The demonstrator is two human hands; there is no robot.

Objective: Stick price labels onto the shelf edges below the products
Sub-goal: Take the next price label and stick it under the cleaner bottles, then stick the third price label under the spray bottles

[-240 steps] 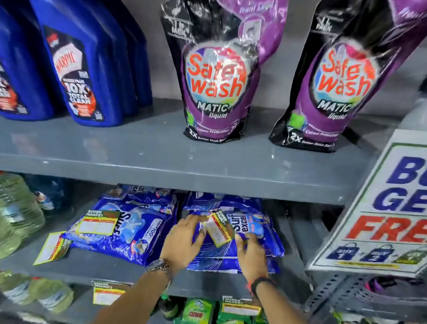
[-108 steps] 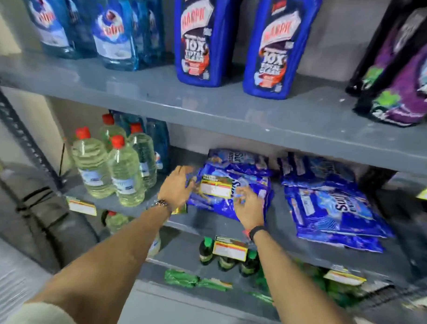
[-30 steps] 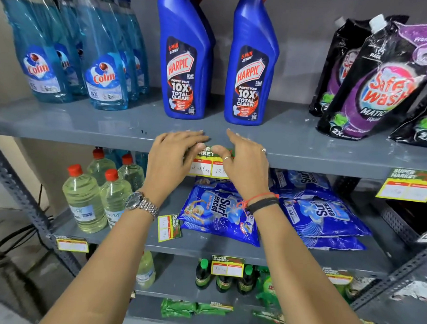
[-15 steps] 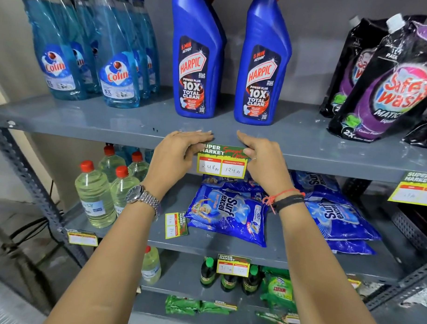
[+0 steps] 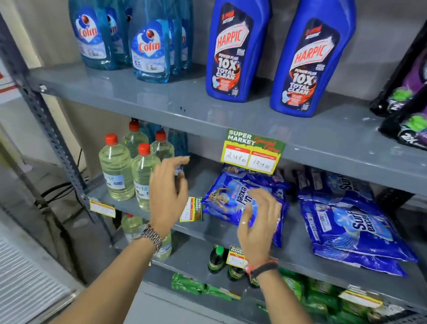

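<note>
A green-and-yellow paper price label (image 5: 252,151) reading "SUPER MARKET", with two white handwritten price boxes, is stuck on the front edge of the grey metal upper shelf (image 5: 146,103), at centre frame. It sits below and between two dark blue plastic Harpic bottles (image 5: 235,48) standing upright on that shelf. Clear blue Colin spray bottles (image 5: 151,45) stand at upper left; black-and-purple detergent pouches (image 5: 413,96) occupy the upper right edge.

Neither hand touches the label. The left hand (image 5: 166,196), with a metal wristwatch (image 5: 150,237) at the wrist, is held in the air in front of the middle shelf (image 5: 217,228), fingers (image 5: 181,160) spread wide and empty. The right hand (image 5: 258,221), with red and black wristbands (image 5: 263,267), is lower centre, its fingers loosely spread and holding nothing; it overlaps a blue Surf Excel detergent packet (image 5: 230,198) in the picture, but contact cannot be determined.

On the middle shelf, clear bottles of pale yellow liquid with red caps (image 5: 116,168) stand at left. A second green-and-yellow label (image 5: 192,209) lies loose and turned sideways between the two hands. Further blue detergent packets (image 5: 350,222) are stacked at right. Another label (image 5: 102,208) is fixed on the middle shelf edge at left, and one more (image 5: 235,257) on the lower shelf edge, in front of dark bottles with green caps (image 5: 216,259).
</note>
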